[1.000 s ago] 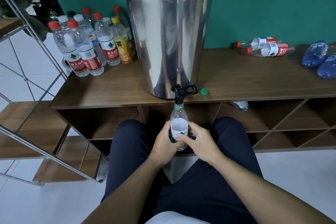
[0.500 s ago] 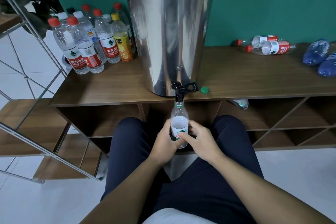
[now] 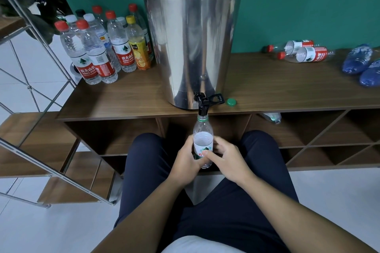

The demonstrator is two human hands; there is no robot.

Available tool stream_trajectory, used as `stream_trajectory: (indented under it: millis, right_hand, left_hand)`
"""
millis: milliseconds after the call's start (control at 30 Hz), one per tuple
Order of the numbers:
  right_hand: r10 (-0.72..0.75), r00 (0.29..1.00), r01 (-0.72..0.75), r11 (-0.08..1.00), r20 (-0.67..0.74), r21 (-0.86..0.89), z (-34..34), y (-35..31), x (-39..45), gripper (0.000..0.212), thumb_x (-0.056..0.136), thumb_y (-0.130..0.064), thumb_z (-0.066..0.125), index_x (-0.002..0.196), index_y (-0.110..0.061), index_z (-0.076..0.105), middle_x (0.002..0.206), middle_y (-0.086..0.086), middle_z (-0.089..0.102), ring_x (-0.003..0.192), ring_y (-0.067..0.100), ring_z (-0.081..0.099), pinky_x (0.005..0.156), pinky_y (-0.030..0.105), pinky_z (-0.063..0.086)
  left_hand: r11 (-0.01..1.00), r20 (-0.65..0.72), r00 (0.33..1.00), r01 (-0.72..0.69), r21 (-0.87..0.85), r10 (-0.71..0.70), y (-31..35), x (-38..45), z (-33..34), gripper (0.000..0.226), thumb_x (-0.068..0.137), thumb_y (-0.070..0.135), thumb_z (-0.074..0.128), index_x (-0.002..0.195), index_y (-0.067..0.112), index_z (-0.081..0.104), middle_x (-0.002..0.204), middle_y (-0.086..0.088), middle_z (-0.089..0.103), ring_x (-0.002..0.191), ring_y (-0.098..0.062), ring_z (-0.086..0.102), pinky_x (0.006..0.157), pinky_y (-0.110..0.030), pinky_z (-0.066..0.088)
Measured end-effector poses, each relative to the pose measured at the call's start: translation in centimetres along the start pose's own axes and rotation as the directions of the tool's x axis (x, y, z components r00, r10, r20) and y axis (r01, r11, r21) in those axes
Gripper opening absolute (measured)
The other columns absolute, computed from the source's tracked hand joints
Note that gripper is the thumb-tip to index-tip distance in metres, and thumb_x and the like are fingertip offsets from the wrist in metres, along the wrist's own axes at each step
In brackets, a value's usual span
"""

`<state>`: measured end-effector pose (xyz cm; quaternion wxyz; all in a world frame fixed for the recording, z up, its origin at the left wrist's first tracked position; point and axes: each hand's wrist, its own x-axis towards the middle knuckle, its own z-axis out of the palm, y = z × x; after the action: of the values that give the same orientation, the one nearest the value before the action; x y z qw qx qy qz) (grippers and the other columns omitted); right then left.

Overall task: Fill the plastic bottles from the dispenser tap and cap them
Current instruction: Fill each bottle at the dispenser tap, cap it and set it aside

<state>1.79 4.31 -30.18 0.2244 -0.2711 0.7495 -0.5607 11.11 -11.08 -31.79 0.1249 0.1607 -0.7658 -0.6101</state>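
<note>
A clear plastic bottle (image 3: pixel 203 146) stood upright, its long axis vertical, with its open mouth directly beneath the black spout of the dispenser tap (image 3: pixel 203 103). It hung just below the front edge of the wooden shelf (image 3: pixel 287 90), between the seated person's knees. The left hand (image 3: pixel 185 160) wrapped the bottle's lower body from the left; the right hand (image 3: pixel 228 160) closed on it from the right, thumb pressed across the label. Both were equally near, fingers curled around the bottle. Water appeared to reach about the shoulder. A loose green cap (image 3: pixel 231 102) lay on the shelf just right of the tap, nearer the right hand, beside the steel dispenser (image 3: pixel 191 43).
</note>
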Motion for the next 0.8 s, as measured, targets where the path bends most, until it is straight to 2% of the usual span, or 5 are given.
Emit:
stream_trajectory:
  millis: [133,367,500,800]
  right_hand:
    - [-0.002,1.000,0.002,1.000,0.006,-0.010,-0.07,-0.10,-0.12,0.045,0.101,-0.014,0.080,0.143,-0.028,0.070,0.128,-0.013,0.081,0.124,0.007,0.075,0.112,0.043,0.058]
    - [0.003,1.000,-0.003,1.000,0.010,-0.013,-0.12,-0.20,-0.21,0.043,0.101,-0.015,0.079,0.141,-0.029,0.070,0.127,-0.013,0.081,0.123,0.008,0.075,0.111,0.043,0.059]
    - [0.012,1.000,-0.012,1.000,0.005,-0.005,-0.09,-0.20,-0.23,0.045,0.101,-0.012,0.079,0.143,-0.027,0.070,0.127,-0.012,0.081,0.124,0.008,0.075,0.111,0.042,0.059]
    - [0.018,1.000,-0.018,1.000,0.005,-0.014,-0.10,-0.29,-0.30,0.046,0.101,-0.015,0.079,0.144,-0.028,0.069,0.127,-0.013,0.081,0.124,0.007,0.075,0.110,0.043,0.060]
  left_hand:
    - [1.000,0.001,1.000,-0.002,-0.003,0.002,-0.05,0.00,-0.01,0.063,0.092,0.012,0.089,0.144,0.032,0.060,0.131,0.013,0.075,0.125,-0.010,0.071,0.108,-0.034,0.058]
    - [1.000,-0.002,1.000,-0.004,0.006,0.004,0.10,-0.12,-0.04,0.064,0.092,0.012,0.089,0.145,0.032,0.060,0.130,0.018,0.074,0.125,-0.005,0.070,0.105,-0.023,0.054]
    - [1.000,-0.001,1.000,-0.008,-0.007,0.008,0.01,-0.10,-0.04,0.064,0.092,0.011,0.089,0.144,0.033,0.060,0.130,0.016,0.075,0.124,-0.008,0.072,0.105,-0.026,0.057]
    - [1.000,-0.002,1.000,-0.012,0.004,0.012,0.07,-0.13,-0.09,0.065,0.092,0.012,0.090,0.146,0.031,0.060,0.131,0.017,0.074,0.125,-0.006,0.071,0.104,-0.023,0.055]
